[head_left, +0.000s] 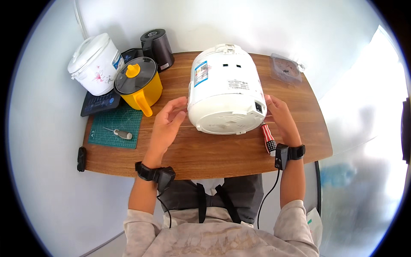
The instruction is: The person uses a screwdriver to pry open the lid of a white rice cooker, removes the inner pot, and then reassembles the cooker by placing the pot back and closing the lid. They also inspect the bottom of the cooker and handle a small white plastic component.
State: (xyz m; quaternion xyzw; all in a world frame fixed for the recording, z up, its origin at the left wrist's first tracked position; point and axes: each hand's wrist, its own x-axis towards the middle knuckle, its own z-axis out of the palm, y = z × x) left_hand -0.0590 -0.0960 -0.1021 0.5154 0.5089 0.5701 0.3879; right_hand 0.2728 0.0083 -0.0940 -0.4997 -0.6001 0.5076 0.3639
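A white rice cooker [229, 92] lies on its side on the table, its vented base turned toward me and a power socket at the base's right edge. By its left side, my left hand [169, 122] is open, thumb and fingers apart, with the fingertips close to the shell. My right hand [280, 113] is at the opposite side, fingers stretched out along the shell; some fingertips are hidden, and whether they press on it is unclear. Below the socket, a screwdriver with a red, white and black handle [268, 139] lies between the cooker and my right wrist.
On the left of the wooden table [205, 160] are a yellow pot [147, 92], a dark kettle [160, 51], another white rice cooker [96, 64] and a black induction cooker [96, 105]. A grey-handled screwdriver [123, 135] lies on the green cutting mat [100, 132]. A clear tray [284, 70] holds small parts.
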